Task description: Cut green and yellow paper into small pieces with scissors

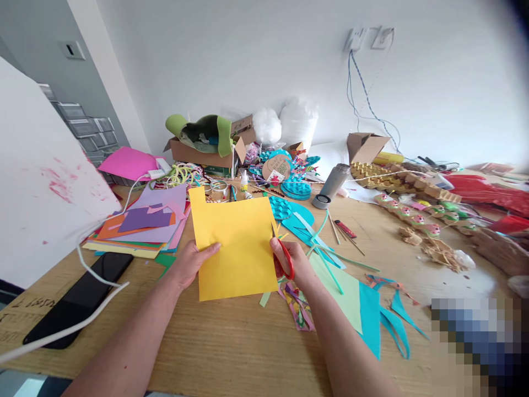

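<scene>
- Through the head camera I have both hands in view over the bench (231,353), with the yellow paper (235,248) between them, facing me.
- My left hand (194,263) holds the paper by its left side; that grip is closed on it, thumb flat on the front, the other fingers hidden behind.
- My right hand (295,256) has its grip round the red handles of the scissors (291,267), by the paper's right edge. The blade tip points up, and I cannot tell whether the blades are parted or whether these fingers also pinch the paper.
- The paper's top edge is stepped, with a narrow tab standing up at the left corner.
- To my left, a phone (78,303) lies on the bench with a white cable (41,342) across it; beyond is a stack of coloured sheets (144,219).
- To my right, a pale green sheet (345,300) overlaps a blue sheet (371,311), near some scraps (300,311).
- Farther back, a flask (334,183) stands tilted in my view.
- At the far right, another person's hand (498,251) shows, near the egg cartons (382,179).
</scene>
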`<action>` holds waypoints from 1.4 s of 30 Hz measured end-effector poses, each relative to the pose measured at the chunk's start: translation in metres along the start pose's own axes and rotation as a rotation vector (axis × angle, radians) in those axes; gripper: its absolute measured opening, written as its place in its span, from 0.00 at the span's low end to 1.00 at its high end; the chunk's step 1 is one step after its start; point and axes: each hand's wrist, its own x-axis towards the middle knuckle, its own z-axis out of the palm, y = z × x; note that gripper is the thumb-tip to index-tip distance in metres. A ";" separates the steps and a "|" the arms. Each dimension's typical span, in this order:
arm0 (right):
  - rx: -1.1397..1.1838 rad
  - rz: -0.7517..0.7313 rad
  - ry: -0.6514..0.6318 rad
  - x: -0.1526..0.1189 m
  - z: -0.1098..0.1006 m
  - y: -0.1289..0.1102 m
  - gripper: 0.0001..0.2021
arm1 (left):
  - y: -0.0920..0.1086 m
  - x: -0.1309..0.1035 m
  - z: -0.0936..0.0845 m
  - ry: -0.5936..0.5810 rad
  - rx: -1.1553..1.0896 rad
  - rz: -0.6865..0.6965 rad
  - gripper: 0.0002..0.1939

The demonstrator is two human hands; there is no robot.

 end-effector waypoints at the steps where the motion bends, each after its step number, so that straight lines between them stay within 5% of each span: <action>1: 0.010 0.003 0.007 0.000 0.001 0.001 0.30 | 0.000 0.000 0.000 -0.002 -0.004 -0.003 0.28; 9: 0.021 0.014 0.026 0.007 0.006 0.017 0.30 | -0.001 0.001 -0.001 -0.006 0.007 0.014 0.28; 23: 0.063 0.060 -0.009 0.005 0.000 0.008 0.29 | 0.002 -0.001 0.001 0.012 0.009 0.024 0.35; 42: 0.021 0.015 -0.016 0.003 -0.004 0.008 0.30 | 0.003 -0.002 0.000 -0.035 -0.013 -0.076 0.24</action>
